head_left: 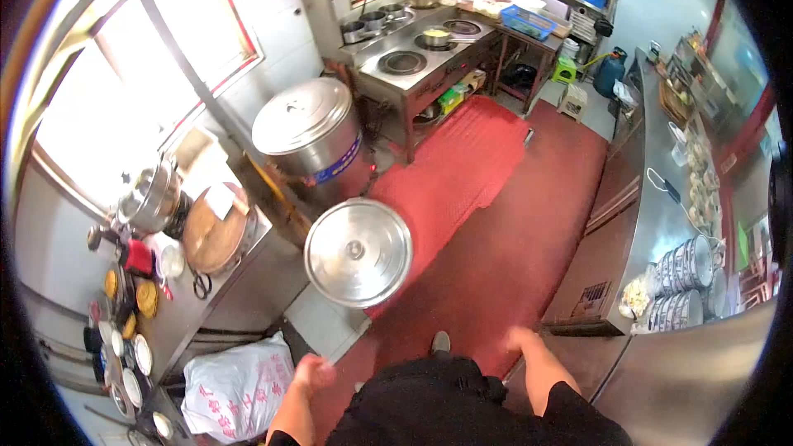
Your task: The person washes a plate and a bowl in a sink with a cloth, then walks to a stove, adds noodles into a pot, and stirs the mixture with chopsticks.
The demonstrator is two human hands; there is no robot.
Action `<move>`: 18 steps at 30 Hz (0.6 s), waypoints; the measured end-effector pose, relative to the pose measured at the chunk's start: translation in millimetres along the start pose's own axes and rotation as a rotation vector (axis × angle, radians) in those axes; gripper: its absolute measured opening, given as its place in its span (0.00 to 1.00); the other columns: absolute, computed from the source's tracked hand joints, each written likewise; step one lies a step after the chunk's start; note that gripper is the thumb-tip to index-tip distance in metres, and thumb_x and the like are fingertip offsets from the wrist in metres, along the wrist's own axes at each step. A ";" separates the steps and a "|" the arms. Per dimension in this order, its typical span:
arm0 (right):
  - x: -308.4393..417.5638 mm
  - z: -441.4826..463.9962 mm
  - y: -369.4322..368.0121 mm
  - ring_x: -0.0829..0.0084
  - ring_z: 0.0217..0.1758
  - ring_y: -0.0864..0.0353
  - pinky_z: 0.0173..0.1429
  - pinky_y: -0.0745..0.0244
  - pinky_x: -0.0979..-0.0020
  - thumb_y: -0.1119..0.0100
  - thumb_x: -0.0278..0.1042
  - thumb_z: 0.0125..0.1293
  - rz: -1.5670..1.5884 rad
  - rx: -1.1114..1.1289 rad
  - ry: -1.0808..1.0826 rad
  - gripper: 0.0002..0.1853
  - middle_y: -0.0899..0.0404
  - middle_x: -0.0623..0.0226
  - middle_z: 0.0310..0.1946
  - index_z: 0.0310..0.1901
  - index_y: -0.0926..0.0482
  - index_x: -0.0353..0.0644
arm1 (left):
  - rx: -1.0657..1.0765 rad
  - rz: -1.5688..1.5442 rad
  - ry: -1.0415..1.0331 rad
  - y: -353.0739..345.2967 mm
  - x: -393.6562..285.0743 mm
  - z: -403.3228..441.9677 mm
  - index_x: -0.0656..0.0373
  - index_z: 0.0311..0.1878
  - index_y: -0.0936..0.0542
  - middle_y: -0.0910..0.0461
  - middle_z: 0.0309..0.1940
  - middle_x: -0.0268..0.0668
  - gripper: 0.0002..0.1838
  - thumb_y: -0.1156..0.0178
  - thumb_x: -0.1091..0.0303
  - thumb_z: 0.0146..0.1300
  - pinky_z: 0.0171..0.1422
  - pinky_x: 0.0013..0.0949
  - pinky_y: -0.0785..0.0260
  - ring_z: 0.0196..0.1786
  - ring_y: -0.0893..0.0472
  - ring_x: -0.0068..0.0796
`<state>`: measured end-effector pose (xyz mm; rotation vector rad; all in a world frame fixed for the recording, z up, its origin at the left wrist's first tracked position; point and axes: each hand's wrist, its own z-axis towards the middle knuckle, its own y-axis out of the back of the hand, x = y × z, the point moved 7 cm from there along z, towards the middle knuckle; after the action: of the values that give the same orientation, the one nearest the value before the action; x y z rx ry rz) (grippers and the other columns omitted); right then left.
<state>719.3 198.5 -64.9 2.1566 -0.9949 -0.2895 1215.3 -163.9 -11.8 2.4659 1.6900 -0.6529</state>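
Observation:
My left hand [314,372] hangs low at my side, beside a white sack with red printing [238,388]. On the other side my right hand [518,339] hangs over the red floor, near the steel counter's cabinet. Both hands are smeared by motion, so their fingers cannot be made out; no object shows in either. Ahead of my left hand is a round steel lid [358,253], seen from above, covering whatever is under it. Behind it stands a tall lidded steel pot [307,132] with a blue band.
A stove [413,62] with a small pan [436,35] stands ahead. At left, a counter carries a round chopping board [216,231] and scissors [201,285]. Stacked bowls [681,268] fill part of the right counter [652,157]. A red mat [462,157] covers the aisle.

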 end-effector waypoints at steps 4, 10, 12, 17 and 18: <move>-64.2 -16.2 -60.6 0.67 0.33 0.15 0.39 0.21 0.63 0.41 0.47 0.63 0.832 -0.005 -0.330 0.17 0.15 0.57 0.33 0.38 0.16 0.39 | 0.148 1.407 -0.139 -11.3 13.7 55.9 0.57 0.54 0.21 0.17 0.40 0.40 0.20 0.43 0.57 0.64 0.44 0.46 0.26 0.41 0.18 0.38; -112.2 -21.7 -78.1 0.68 0.27 0.19 0.34 0.24 0.64 0.42 0.52 0.64 0.742 0.039 -0.308 0.24 0.17 0.58 0.26 0.30 0.17 0.34 | -0.271 0.682 -0.043 -83.1 -45.1 69.7 0.62 0.35 0.17 0.22 0.23 0.32 0.07 0.43 0.71 0.61 0.21 0.25 0.37 0.20 0.26 0.24; -128.7 -19.5 -66.2 0.65 0.29 0.18 0.37 0.23 0.62 0.42 0.54 0.64 0.848 0.026 -0.403 0.26 0.17 0.56 0.29 0.32 0.16 0.33 | -0.109 0.893 -0.004 -107.6 -53.4 118.9 0.63 0.36 0.17 0.18 0.26 0.35 0.07 0.42 0.70 0.60 0.27 0.30 0.31 0.25 0.23 0.26; -154.8 -13.7 1.2 0.59 0.41 0.16 0.48 0.25 0.60 0.42 0.54 0.64 1.017 -0.055 -0.502 0.26 0.16 0.48 0.36 0.38 0.16 0.31 | -0.024 1.136 -0.047 -236.3 -108.5 199.2 0.63 0.41 0.16 0.16 0.32 0.36 0.12 0.42 0.65 0.61 0.35 0.34 0.27 0.33 0.20 0.28; -162.1 -9.5 11.2 0.59 0.41 0.16 0.48 0.25 0.60 0.42 0.54 0.64 1.030 -0.066 -0.534 0.26 0.16 0.48 0.36 0.38 0.16 0.31 | 0.013 1.089 -0.025 -262.6 -120.0 223.7 0.62 0.42 0.16 0.16 0.33 0.35 0.13 0.43 0.63 0.62 0.35 0.34 0.28 0.34 0.20 0.28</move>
<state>608.0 317.3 -65.6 1.2623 -2.1896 -0.3737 874.7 -234.0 -123.3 2.7984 0.1523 -0.5013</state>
